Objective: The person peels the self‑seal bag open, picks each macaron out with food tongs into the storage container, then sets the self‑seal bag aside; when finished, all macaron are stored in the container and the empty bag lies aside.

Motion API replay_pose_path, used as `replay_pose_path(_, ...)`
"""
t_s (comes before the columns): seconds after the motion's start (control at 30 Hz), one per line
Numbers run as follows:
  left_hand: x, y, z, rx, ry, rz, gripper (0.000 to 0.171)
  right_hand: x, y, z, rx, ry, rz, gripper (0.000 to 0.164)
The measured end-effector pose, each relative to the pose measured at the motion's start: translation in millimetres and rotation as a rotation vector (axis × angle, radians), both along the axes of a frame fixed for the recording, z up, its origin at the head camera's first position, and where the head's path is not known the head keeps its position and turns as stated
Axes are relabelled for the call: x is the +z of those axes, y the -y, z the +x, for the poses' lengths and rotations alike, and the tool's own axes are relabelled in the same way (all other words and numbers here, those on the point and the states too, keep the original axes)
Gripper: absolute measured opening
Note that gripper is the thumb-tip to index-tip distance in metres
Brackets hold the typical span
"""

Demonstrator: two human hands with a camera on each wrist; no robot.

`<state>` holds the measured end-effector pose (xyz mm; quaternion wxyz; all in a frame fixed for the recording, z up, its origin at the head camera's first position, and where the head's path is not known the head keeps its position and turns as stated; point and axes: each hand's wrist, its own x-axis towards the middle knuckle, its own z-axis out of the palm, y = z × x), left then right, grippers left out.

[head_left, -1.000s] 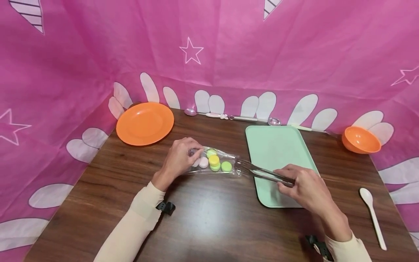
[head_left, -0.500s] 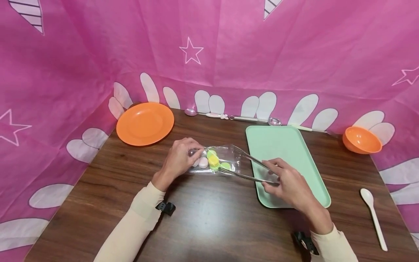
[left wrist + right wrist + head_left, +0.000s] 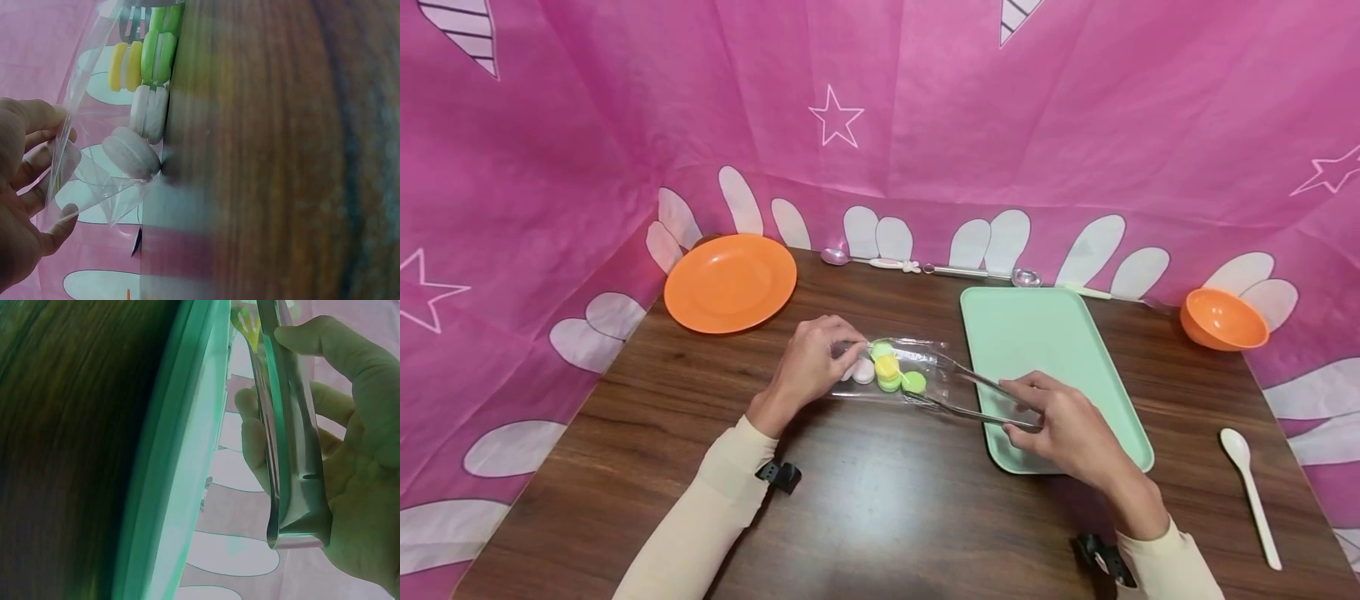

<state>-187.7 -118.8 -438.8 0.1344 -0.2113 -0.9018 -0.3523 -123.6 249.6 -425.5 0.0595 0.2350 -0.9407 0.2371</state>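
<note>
My left hand (image 3: 814, 360) pinches the end of a clear plastic bag (image 3: 94, 187) between thumb and fingers. Inside the bag are several macarons: a yellow macaron (image 3: 887, 367), light green ones such as the green macaron (image 3: 913, 382), and whitish ones like the pale macaron (image 3: 863, 372). My right hand (image 3: 1067, 425) grips metal tongs (image 3: 297, 444), thumb on one arm and fingers on the other. The arms of the tongs stand spread apart. Their tips overlap the bag's right end in the head view, around the green macaron, and the left wrist view shows one pronged tip beside the macarons.
A mint-green tray (image 3: 1037, 333) lies under the right hand. An orange plate (image 3: 730, 283) is at the back left, an orange bowl (image 3: 1225, 319) at the back right. Several utensils line the back edge, including a metal scoop (image 3: 1026, 277). A white spoon (image 3: 1251, 496) lies far right.
The tongs were nearly closed at the bag's right end; their arms have since spread apart, and the right hand has moved left with them. The left hand keeps its place on the bag.
</note>
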Motion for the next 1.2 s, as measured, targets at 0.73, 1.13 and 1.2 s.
replay_pose_path(0.73,-1.3,1.9,-1.0,0.012,0.047,0.022,0.011,1.4,-36.9,-0.9,-0.045,-0.101,-0.039,0.041)
replay_pose_path(1.13,-0.1,1.3,-0.1,0.005,0.04,0.012,0.011,-1.1,-83.1,-54.2,-0.356,-0.076,-0.033,0.042)
replay_pose_path(1.2,0.2,0.6,-0.3,0.004,0.039,0.011,0.011,-2.5,-82.5,-62.1,-0.386,-0.029,-0.027,0.044)
